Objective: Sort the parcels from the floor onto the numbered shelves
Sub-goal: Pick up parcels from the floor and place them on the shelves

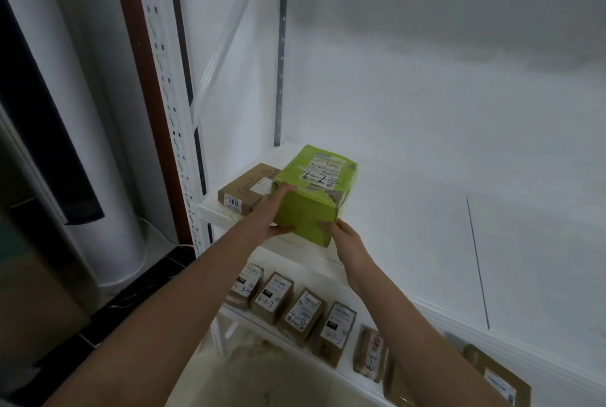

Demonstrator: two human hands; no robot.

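Observation:
A lime-green parcel [313,190] with a white label and handwritten digits on top sits at the front left of a white shelf [410,210]. My left hand [273,210] grips its near left corner, fingers over the top edge. My right hand [344,237] holds its near bottom right corner, thumb on the front face. A flat brown parcel [244,188] tagged 4013 lies just left of the green one.
On the lower shelf [344,370] several small brown parcels [303,313] with labels stand in a row. A perforated white upright [170,95] frames the shelf's left side, with a white cylindrical column [82,111] farther left. White wall lies behind.

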